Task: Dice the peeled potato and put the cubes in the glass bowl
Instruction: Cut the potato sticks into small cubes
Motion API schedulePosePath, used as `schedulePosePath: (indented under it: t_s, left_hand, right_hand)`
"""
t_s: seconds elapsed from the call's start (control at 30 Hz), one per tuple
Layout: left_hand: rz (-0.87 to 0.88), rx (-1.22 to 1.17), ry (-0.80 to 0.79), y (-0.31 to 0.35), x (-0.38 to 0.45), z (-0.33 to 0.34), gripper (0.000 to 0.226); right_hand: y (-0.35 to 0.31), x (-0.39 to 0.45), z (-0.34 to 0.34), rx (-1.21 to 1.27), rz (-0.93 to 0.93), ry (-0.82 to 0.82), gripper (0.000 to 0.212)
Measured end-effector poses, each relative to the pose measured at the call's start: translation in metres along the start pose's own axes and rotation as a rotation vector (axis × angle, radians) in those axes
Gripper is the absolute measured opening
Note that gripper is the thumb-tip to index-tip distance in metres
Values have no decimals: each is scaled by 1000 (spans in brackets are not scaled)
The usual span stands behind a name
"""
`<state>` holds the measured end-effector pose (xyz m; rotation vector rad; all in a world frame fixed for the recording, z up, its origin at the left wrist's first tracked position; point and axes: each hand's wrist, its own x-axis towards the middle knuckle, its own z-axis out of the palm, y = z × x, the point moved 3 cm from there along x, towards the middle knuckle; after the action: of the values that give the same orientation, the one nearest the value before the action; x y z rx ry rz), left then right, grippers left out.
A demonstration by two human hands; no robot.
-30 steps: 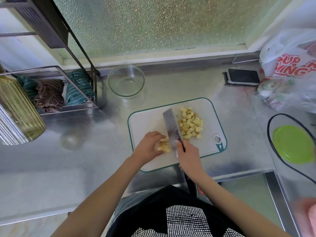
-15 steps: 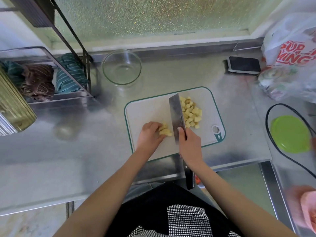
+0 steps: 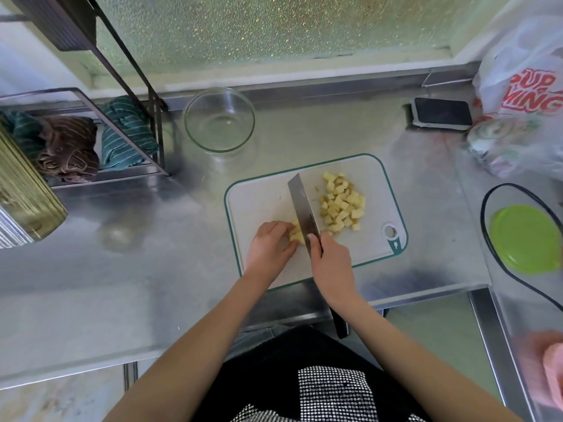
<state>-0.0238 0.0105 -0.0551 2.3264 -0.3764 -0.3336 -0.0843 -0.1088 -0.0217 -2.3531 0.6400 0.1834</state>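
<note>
Counter [image 3: 304, 141]: steel, bearing all below.
Cutting board [image 3: 262, 196]: at centre.
Glass bowl [image 3: 219, 120]: at 11 o'clock from board, holding no cubes yet.
Knife [image 3: 303, 205]: gripped in right hand [image 3: 330, 263], now a notch further left into potato than a second ago.
Cube pile [image 3: 342, 205]: at 3 o'clock of blade, seemingly grown.
Potato remnant [image 3: 297, 236]: small, pinched by left hand [image 3: 269, 248]; dicing nearly finished.

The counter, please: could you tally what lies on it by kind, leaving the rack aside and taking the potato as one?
Glass bowl: 1
Cutting board: 1
Cleaver: 1
Potato, cut: 1
Phone: 1
Plastic bag: 1
Green lid: 1
Black cable: 1
Total: 8
</note>
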Motion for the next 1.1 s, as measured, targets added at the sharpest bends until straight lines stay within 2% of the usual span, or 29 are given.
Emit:
schedulePosePath:
  t_s: [0.6,0.87,1.1]
  left_hand:
    - [43,-20,11,1,3,0,19]
    - [67,20,-15,1,3,4,22]
    - [8,-25,32,-2,2,9,21]
  right_hand:
    - [0,7,14,-300,-84,-76,39]
    - [0,6,16,-314,-111,6,35]
    - [0,4,14,-310,-129,-2,36]
